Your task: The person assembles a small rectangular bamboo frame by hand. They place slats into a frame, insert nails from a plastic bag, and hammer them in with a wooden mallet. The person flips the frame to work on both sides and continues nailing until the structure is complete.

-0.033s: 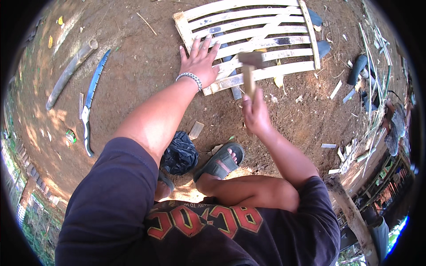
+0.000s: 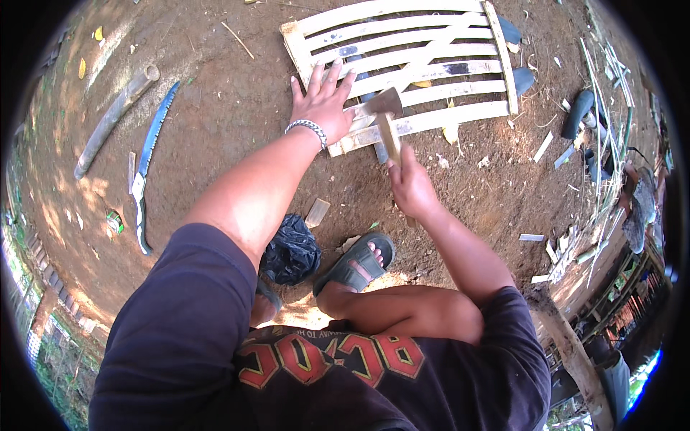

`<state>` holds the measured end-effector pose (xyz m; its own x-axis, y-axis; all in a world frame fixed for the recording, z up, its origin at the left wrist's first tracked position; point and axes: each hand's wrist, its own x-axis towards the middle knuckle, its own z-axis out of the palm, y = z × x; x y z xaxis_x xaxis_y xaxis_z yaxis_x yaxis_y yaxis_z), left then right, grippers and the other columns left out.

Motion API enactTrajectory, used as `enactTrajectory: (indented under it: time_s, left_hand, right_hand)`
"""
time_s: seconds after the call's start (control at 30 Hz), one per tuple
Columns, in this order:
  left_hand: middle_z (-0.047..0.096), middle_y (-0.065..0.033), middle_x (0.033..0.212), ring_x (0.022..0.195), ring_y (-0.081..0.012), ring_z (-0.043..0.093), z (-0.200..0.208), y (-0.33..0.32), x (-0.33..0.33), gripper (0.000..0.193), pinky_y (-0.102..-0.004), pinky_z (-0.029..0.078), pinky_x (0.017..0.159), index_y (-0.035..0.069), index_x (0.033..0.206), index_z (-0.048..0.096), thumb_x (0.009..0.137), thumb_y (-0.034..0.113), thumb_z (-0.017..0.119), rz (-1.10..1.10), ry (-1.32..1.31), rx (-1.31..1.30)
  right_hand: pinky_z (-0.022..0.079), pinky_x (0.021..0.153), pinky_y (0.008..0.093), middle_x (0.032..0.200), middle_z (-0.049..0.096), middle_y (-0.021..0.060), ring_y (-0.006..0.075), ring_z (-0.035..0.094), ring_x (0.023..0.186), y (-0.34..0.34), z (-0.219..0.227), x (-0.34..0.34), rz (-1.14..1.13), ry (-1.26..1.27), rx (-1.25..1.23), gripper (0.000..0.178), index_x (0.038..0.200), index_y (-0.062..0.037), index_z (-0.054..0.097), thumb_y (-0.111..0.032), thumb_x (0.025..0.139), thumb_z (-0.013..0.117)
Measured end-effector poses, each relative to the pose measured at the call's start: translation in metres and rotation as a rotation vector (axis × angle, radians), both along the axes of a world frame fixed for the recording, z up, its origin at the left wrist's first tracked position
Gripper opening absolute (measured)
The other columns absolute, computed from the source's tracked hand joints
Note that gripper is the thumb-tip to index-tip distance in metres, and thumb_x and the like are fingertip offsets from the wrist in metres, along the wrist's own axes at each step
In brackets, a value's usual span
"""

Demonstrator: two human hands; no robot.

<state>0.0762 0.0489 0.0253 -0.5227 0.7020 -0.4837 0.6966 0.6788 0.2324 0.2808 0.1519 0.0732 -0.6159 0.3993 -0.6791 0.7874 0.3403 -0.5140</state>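
Observation:
A pale slatted panel (image 2: 460,114), made of flat split strips with a crossing diagonal strip, lies on the ground ahead of me. My left hand (image 2: 321,100) rests flat on its left part, fingers spread over the strips. The handle of a hammer (image 2: 389,135) is in my right hand (image 2: 413,188), with the fingers wrapped around it. The hammer's head is over the near strips, just right of my left hand. Whether it touches the wood I cannot tell. Part of the panel's near left corner is hidden under my left hand.
On the ground at left lie a folding saw (image 2: 153,133) with a blue blade and a bamboo pole (image 2: 115,122). A black plastic bag (image 2: 291,248) sits by my sandalled foot. Thin strips and offcuts (image 2: 564,251) are scattered at right, near a dark tube-like piece (image 2: 578,113).
The hammer has swung left toward my left hand, its head coming down over the near strips. My right hand shifted slightly with it. My left hand has stayed in place.

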Motion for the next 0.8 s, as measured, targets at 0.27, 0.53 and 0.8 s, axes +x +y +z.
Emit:
enactTrajectory:
  time_s: [0.27,0.53,0.8]
  left_hand:
    - [0.002,-0.0042,0.177,0.162,-0.0308,-0.004,0.005,0.002,-0.002,0.074,-0.0626,0.002,0.127,0.025,0.168,0.018,0.104,0.041,0.051,0.000,-0.046,-0.029]
    - [-0.001,-0.0046,0.177,0.162,-0.0330,-0.005,0.003,0.000,-0.005,0.077,-0.0639,0.003,0.127,0.024,0.168,0.016,0.103,0.040,0.052,0.003,-0.068,-0.053]
    - [-0.004,-0.0051,0.177,0.162,-0.0338,-0.008,0.005,0.003,-0.008,0.082,-0.0644,0.001,0.127,0.024,0.169,0.013,0.100,0.034,0.056,-0.030,-0.118,-0.088]
  right_hand:
    - [0.059,0.063,0.0505,0.092,0.067,0.0244,0.0350,0.069,0.071,0.007,0.001,0.009,-0.118,0.385,0.148,0.044,0.143,0.0024,0.032,-0.027,0.112,0.041]
    - [0.062,0.071,0.0505,0.100,0.069,0.0291,0.0432,0.072,0.087,0.018,0.023,-0.011,-0.068,0.116,0.123,0.039,0.139,0.0040,0.038,-0.021,0.110,0.045]
    - [0.058,0.071,0.0590,0.099,0.068,0.0345,0.0534,0.069,0.085,0.020,0.017,-0.016,0.204,-0.053,0.109,0.044,0.140,0.0053,0.037,-0.024,0.108,0.049]
